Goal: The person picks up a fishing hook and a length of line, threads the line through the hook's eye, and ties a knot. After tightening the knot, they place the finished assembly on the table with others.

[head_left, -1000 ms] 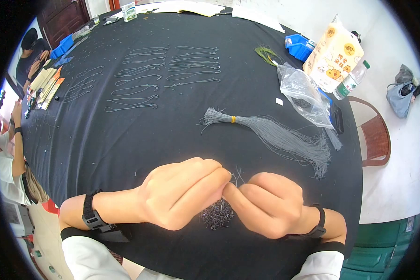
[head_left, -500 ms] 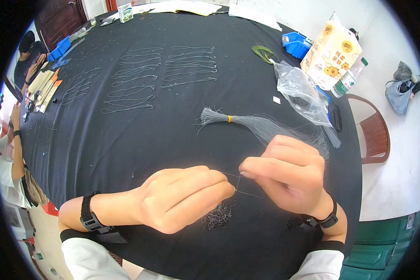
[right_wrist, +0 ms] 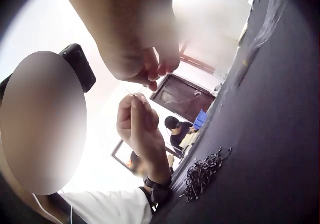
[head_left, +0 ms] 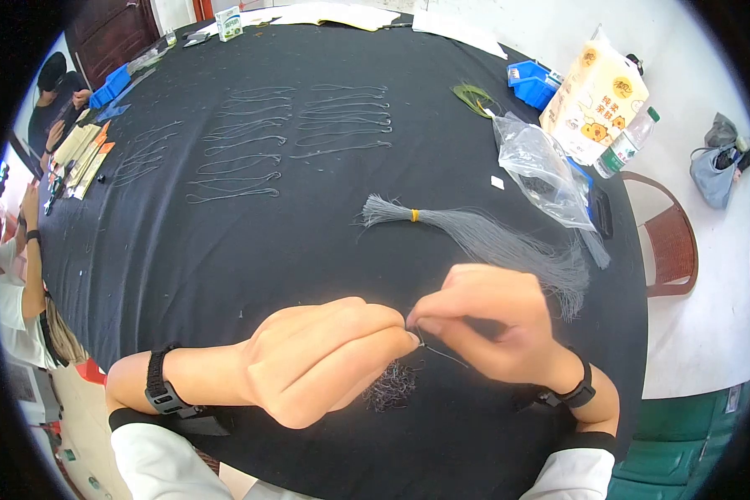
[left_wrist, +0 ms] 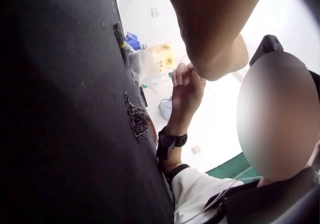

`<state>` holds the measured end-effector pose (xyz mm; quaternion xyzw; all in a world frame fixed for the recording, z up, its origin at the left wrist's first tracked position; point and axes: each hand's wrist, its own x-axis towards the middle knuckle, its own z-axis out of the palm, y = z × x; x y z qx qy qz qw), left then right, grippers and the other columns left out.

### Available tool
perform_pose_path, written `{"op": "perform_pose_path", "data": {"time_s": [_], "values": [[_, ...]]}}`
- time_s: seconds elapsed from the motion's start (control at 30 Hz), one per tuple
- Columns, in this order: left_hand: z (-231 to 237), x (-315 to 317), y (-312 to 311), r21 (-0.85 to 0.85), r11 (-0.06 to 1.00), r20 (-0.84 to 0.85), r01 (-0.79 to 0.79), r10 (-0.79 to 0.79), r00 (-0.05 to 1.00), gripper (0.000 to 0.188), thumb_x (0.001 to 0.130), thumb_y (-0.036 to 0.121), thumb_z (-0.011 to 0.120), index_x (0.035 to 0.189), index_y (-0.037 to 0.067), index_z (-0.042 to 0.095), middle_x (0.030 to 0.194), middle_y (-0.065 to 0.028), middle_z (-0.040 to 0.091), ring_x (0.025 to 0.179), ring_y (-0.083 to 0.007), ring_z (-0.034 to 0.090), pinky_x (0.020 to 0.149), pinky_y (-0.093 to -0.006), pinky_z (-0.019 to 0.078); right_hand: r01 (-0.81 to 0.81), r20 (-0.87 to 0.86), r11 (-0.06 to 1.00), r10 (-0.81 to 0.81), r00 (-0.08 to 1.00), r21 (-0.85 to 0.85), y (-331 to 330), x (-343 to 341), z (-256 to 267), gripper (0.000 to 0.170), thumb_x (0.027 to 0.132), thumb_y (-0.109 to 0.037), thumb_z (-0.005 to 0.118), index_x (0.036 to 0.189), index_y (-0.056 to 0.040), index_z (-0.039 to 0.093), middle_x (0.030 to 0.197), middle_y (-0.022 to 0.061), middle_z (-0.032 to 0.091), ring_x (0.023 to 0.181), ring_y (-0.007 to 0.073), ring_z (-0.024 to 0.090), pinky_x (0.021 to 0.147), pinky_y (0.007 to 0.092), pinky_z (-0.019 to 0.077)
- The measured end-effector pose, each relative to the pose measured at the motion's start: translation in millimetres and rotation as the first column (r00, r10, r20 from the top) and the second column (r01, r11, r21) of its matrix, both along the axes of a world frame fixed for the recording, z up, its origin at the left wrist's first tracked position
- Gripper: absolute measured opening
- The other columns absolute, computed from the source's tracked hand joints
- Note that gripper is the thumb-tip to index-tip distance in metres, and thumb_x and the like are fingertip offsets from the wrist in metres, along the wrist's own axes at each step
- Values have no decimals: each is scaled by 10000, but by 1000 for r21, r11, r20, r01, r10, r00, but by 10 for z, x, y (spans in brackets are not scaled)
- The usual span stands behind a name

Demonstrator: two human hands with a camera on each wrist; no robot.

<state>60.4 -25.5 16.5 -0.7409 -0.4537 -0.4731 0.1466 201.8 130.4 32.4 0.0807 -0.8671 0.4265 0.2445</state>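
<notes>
Left hand [head_left: 329,358] and right hand [head_left: 492,321] pinch thin line [head_left: 446,357] | dark pile [right_wrist: 202,176] below, part-hidden overhead, clear from right wrist | looped lines [head_left: 342,151] beyond, head view only

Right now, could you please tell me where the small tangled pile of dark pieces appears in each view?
Head: the pile, lower centre, just right of the left hand.
Left wrist: the pile, left of centre, mid-height.
Right wrist: the pile, lower right.
Shared landmark: the black tablecloth under it.
</notes>
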Motion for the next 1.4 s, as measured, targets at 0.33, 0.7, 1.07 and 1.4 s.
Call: {"op": "perform_pose_path", "data": {"time_s": [0.33, 0.7, 1.07, 1.4], "values": [[-29, -6, 25, 93, 993, -69, -78, 84, 994, 262, 621, -128, 666, 876, -106, 608, 780, -178, 615, 533, -181, 588, 426, -244, 468, 115, -233, 916, -24, 972, 384, -213, 72, -63, 214, 618, -10, 696, 828, -2, 656, 623, 27, 505, 516, 149, 490, 408, 268, 384], [-20, 37, 56, 155, 988, -123, 2, 17, 992, 205, 605, -67, 729, 779, -97, 627, 701, -155, 612, 448, -171, 542, 373, -235, 429, 269, -302, 857, -142, 943, 439, -77, 116, 179, 257, 607, 13, 738, 854, -2, 668, 563, 24, 484, 459, 158, 449, 395, 267, 339], [-4, 41, 31, 61, 998, 1, 18, -18, 1000, 230, 619, -90, 713, 827, -84, 615, 721, -161, 621, 514, -186, 583, 417, -246, 469, 178, -229, 943, -114, 967, 282, -18, 61, 90, 201, 669, 36, 716, 858, -15, 665, 590, 52, 534, 483, 176, 485, 428, 275, 362], [-18, 39, 2, 53, 998, 24, -40, 38, 999, 273, 633, -123, 676, 891, -92, 591, 775, -177, 613, 541, -186, 595, 439, -248, 477, -7, -31, 998, 9, 999, 64, -122, 20, -50, 148, 712, 33, 668, 855, -2, 654, 649, 74, 590, 530, 201, 542, 486, 295, 412]]}}
